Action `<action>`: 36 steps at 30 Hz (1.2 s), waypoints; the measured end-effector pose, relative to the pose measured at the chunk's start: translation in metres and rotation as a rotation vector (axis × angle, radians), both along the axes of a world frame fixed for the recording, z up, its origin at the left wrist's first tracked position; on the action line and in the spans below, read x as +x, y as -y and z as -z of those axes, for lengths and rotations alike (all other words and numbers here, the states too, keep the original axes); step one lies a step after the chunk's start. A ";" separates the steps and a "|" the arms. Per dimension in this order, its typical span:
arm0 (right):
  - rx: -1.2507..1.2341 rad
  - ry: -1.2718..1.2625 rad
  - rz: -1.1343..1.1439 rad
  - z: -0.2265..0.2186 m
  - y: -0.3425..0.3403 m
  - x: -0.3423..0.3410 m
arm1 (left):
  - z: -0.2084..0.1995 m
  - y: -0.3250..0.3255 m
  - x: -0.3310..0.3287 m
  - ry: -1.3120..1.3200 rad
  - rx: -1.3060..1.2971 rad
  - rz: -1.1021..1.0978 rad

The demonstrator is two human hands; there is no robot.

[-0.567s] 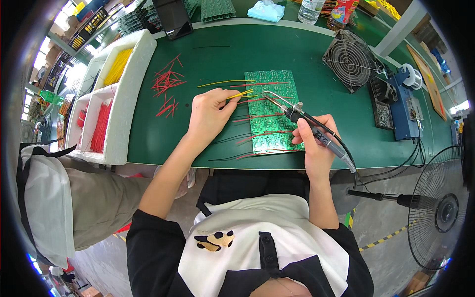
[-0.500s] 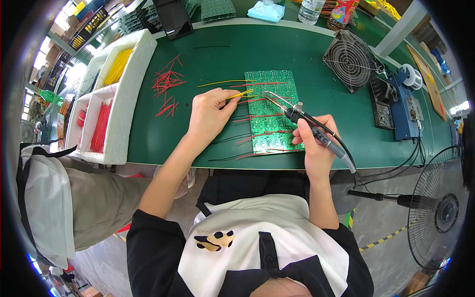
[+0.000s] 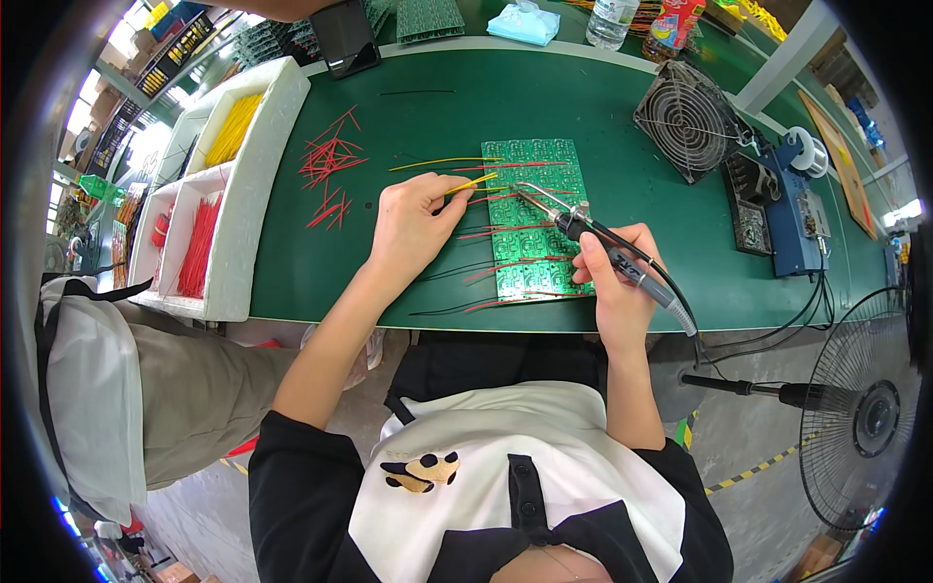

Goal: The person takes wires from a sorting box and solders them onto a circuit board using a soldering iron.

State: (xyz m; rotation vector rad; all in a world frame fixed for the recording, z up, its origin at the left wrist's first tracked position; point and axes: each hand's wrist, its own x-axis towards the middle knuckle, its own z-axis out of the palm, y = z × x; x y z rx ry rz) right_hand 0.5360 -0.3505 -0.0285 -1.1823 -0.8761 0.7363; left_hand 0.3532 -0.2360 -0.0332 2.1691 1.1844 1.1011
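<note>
Left hand (image 3: pixel 416 222), left of the circuit board (image 3: pixel 530 247), pinches yellow wire (image 3: pixel 474 184), ends overhanging it. Right hand (image 3: pixel 624 291), at the board's near-right corner, grips soldering iron (image 3: pixel 630 267) pen-style, presumably for tip control. Tip contact: can't tell.

circuit board (image 3: pixel 533 244): glossy | iron barrel (image 3: pixel 539 206): shiny metal | box (image 3: pixel 258 189): matt foam | tabletop (image 3: pixel 428 126): smooth
</note>
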 end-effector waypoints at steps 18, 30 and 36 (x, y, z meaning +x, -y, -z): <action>0.124 -0.065 0.091 0.000 0.004 0.006 | -0.004 0.003 0.000 -0.047 0.028 0.015; 0.191 0.065 0.401 0.006 0.027 0.037 | -0.016 0.013 -0.014 0.122 0.219 -0.084; 0.186 0.139 0.551 0.008 0.029 0.055 | -0.015 0.027 -0.015 0.288 -0.046 -0.039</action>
